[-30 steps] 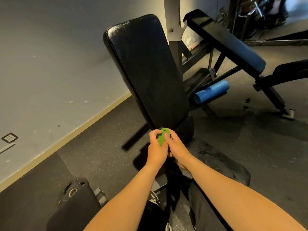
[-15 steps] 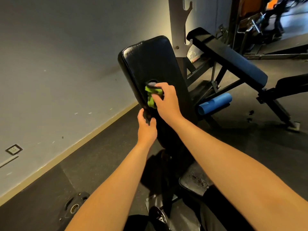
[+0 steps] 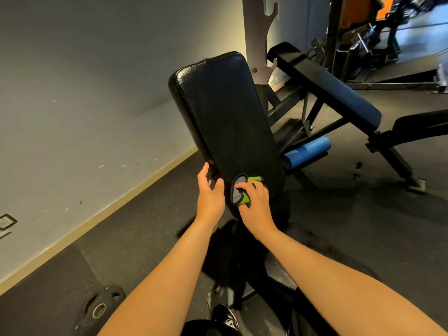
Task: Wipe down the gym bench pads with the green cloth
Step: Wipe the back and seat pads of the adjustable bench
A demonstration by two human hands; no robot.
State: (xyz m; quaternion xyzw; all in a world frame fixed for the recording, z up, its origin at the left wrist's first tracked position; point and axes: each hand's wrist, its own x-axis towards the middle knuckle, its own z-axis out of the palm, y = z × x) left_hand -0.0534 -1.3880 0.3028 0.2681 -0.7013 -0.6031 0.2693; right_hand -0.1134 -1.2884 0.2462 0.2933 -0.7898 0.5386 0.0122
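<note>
Progress: early, I judge. Your right hand [image 3: 254,206] grips the green cloth [image 3: 247,199] on the low end of the back pad [image 3: 223,112]; left hand [image 3: 209,197], fingers loose, touches its edge. Stretch above your hands and seat pad [image 3: 281,272] likely remain.

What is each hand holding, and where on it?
The right hand grips the bunched green cloth by its middle, pressing it on the backrest pad low down. The left hand touches that pad's left edge.
</note>
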